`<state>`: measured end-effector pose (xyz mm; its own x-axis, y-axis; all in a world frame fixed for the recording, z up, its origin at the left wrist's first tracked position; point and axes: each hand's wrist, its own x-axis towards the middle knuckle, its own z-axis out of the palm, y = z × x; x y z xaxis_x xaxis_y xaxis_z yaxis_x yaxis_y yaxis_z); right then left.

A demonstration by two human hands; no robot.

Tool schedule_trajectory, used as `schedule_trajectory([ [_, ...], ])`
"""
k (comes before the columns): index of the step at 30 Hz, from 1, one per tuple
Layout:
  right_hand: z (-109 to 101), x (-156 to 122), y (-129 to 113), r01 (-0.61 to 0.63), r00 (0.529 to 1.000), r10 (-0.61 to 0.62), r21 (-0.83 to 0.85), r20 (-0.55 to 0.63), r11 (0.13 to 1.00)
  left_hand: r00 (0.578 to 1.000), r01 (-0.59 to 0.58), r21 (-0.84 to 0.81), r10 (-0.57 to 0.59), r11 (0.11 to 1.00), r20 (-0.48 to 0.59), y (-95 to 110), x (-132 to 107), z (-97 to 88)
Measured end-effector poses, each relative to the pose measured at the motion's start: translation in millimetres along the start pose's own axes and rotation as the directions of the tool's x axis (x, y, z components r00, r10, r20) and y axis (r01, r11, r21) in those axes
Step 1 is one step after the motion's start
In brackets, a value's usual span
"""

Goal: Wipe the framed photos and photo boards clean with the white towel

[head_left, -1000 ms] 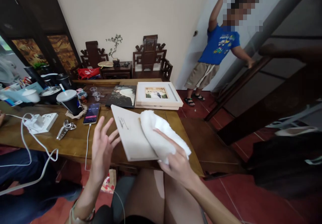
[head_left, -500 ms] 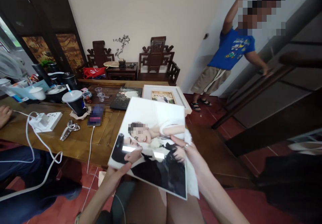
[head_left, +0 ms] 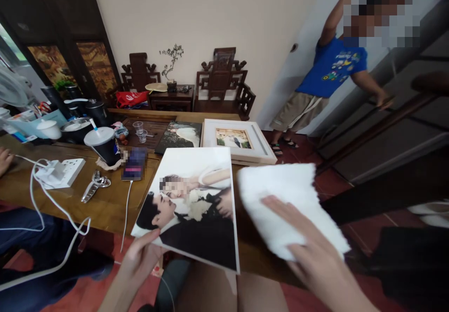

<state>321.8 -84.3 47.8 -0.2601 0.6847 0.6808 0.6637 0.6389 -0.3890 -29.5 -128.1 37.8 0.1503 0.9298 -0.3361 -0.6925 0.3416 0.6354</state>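
My left hand (head_left: 145, 251) grips the lower left edge of a glossy photo panel (head_left: 206, 237), thumb on its face and the other fingers underneath. A couple in wedding clothes is pictured on it. The panel is tilted above my lap at the table's front edge. To its right, apart from it, my right hand (head_left: 301, 237) is closed on a white paper towel (head_left: 280, 185) with a ragged edge. The towel hangs spread out beneath that hand, and its fingers are slightly blurred.
Beyond the panel, a white picture frame (head_left: 263, 148) and a dark photo panel (head_left: 164, 136) lie on the wooden table (head_left: 115, 209). At left are a lidded cup (head_left: 105, 146), a phone (head_left: 134, 164), a power strip (head_left: 68, 174) and cables. A person in a blue shirt (head_left: 340, 68) stands back right.
My right hand has let go of the panel's right edge and moved right with the paper towel, which is now spread out. The panel has shifted left in my left hand.
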Motion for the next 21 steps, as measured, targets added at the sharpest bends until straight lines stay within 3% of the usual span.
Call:
schedule_trajectory([
  [3,15,6,-20,0.258,0.946,-0.246,-0.029,0.209,0.966,0.997,-0.063,0.005,0.063,0.998,-0.052,10,18,0.5],
  [4,17,11,-27,0.302,0.936,-0.291,-0.03,0.197,0.953,0.993,-0.088,0.017,0.089,0.996,-0.079,14,23,1.6],
  [7,16,34,-45,0.36,0.932,-0.36,0.011,0.045,0.933,0.973,-0.162,0.062,0.17,0.985,-0.154,24,34,11.3],
  [9,22,56,-57,0.38,0.925,-0.38,-0.008,0.013,0.925,0.954,-0.212,0.096,0.227,0.973,-0.194,29,39,23.8],
  [13,65,104,-75,0.409,0.903,-0.373,-0.159,0.215,0.898,0.88,-0.33,0.191,0.375,0.924,-0.292,39,50,56.0],
  [17,103,137,-67,0.398,0.904,-0.321,-0.284,0.281,0.872,0.853,-0.403,0.312,0.477,0.86,-0.211,57,62,81.6],
  [21,108,165,-43,0.353,0.928,-0.312,-0.22,0.203,0.909,0.849,-0.499,0.456,0.521,0.737,0.087,83,81,87.1],
])
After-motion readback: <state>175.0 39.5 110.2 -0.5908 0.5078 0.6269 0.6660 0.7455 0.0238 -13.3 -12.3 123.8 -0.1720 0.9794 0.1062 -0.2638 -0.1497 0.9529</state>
